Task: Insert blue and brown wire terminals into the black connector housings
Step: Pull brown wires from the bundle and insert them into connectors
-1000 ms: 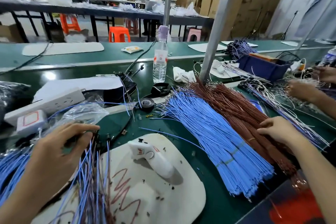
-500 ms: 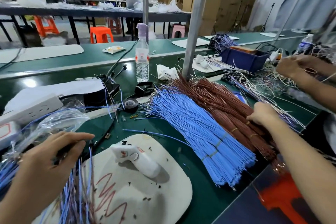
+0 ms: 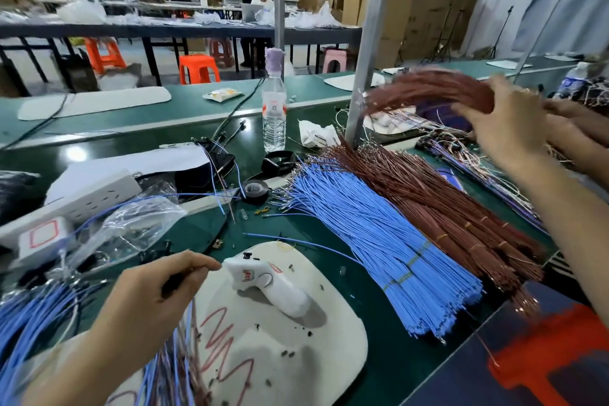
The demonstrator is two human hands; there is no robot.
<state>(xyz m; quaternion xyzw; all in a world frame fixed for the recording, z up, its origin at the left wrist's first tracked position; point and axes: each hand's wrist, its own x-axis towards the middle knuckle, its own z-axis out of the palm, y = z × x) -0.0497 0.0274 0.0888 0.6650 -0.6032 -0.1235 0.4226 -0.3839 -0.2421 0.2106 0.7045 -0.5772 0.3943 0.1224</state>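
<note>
My left hand [image 3: 155,293] is low at the left and pinches a small black connector housing [image 3: 174,280]. Blue and brown wires [image 3: 178,369] hang from it toward me. My right hand [image 3: 507,128] is raised at the upper right and grips a blurred bundle of brown wires [image 3: 428,89] in the air. On the green table between my hands a large fan of blue wires [image 3: 372,241] lies beside a heap of brown wires [image 3: 438,204], their terminal ends pointing away from me.
A white hand tool [image 3: 270,287] lies on a white pad [image 3: 296,356] in front of me. A water bottle [image 3: 274,109], a metal post [image 3: 365,59], a tape roll [image 3: 255,189], a power strip [image 3: 89,194] and a plastic bag [image 3: 138,227] stand behind. Another person's hands [image 3: 573,128] work at the right.
My right hand has lifted off the brown heap on the table, taking a bundle of brown wires up and to the right. My left hand has shifted slightly right with its connector.
</note>
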